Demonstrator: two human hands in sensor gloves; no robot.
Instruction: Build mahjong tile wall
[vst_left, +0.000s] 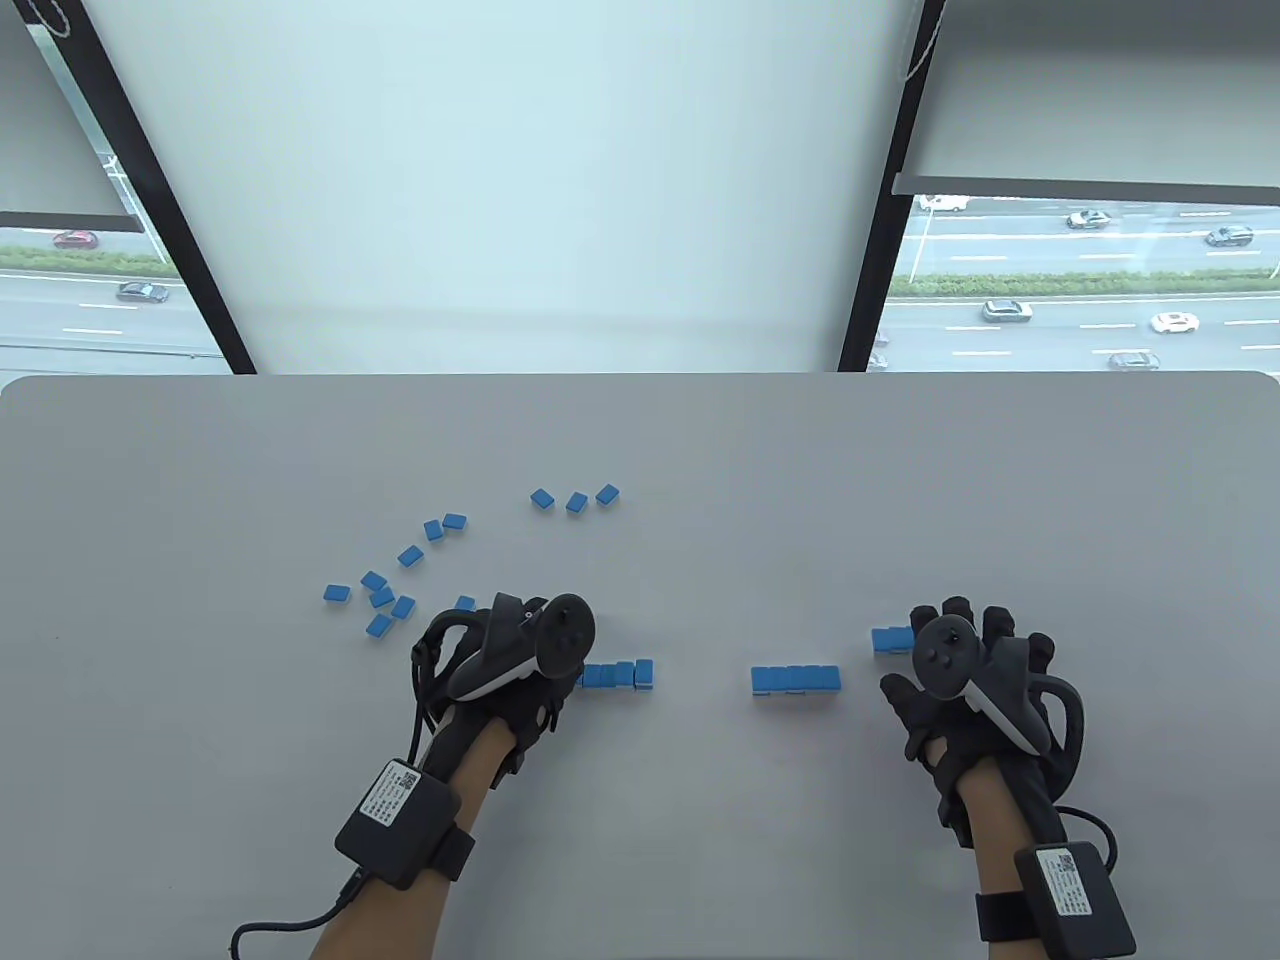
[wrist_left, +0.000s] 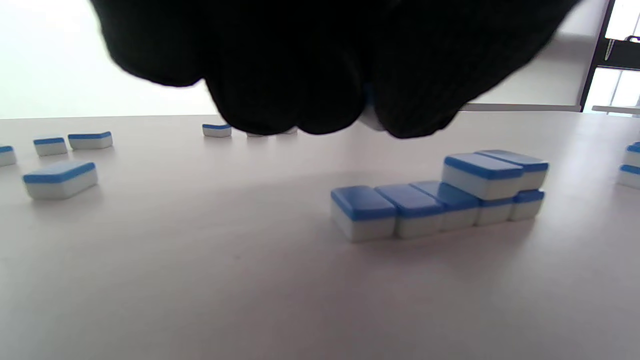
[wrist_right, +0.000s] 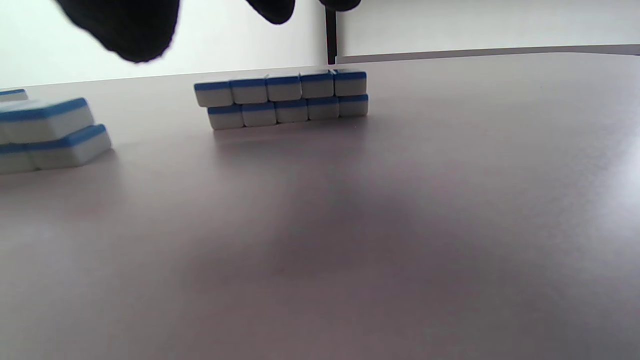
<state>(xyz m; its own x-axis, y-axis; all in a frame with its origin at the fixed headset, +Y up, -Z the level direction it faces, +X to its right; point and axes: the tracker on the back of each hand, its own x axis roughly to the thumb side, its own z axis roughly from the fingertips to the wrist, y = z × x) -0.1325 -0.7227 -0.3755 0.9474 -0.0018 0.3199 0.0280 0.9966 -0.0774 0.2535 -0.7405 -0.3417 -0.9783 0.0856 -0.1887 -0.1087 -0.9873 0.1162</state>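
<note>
My left hand (vst_left: 500, 655) hovers just left of a row of blue-backed mahjong tiles (vst_left: 617, 675). In the left wrist view the curled fingers (wrist_left: 300, 75) pinch a tile, of which only a sliver (wrist_left: 371, 119) shows. There the row (wrist_left: 430, 207) is five tiles long, with two more stacked on its far end (wrist_left: 492, 172). A short two-layer wall (vst_left: 795, 680) stands mid-table. My right hand (vst_left: 965, 665) is open with fingers spread, beside another stack (vst_left: 890, 638) that it partly hides. The right wrist view shows a two-layer wall five tiles long (wrist_right: 282, 97).
Several loose tiles lie face down at the left (vst_left: 385, 590) and three more farther back (vst_left: 575, 500). In the right wrist view a second two-layer stack (wrist_right: 47, 132) sits at the left edge. The table's far edge (vst_left: 640, 375) runs below the windows.
</note>
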